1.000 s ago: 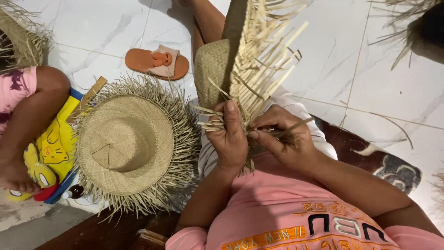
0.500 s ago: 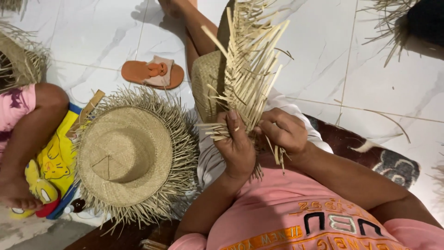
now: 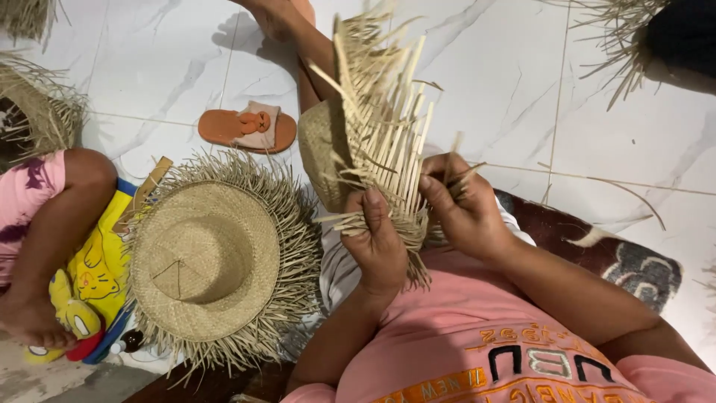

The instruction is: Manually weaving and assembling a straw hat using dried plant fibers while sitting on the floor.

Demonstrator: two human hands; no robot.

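Left hand (image 3: 380, 239) and right hand (image 3: 462, 213) both grip the pale half-woven straw hat (image 3: 365, 142), brim strands loose.

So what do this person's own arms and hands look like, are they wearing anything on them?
Both arms are bare from the upper arm down. The left hand and the right hand are bare too: no gloves, and no rings, watch or bracelets that show. The only clothing in view is a pink T-shirt with short sleeves and printed lettering in black, white and orange across the chest.
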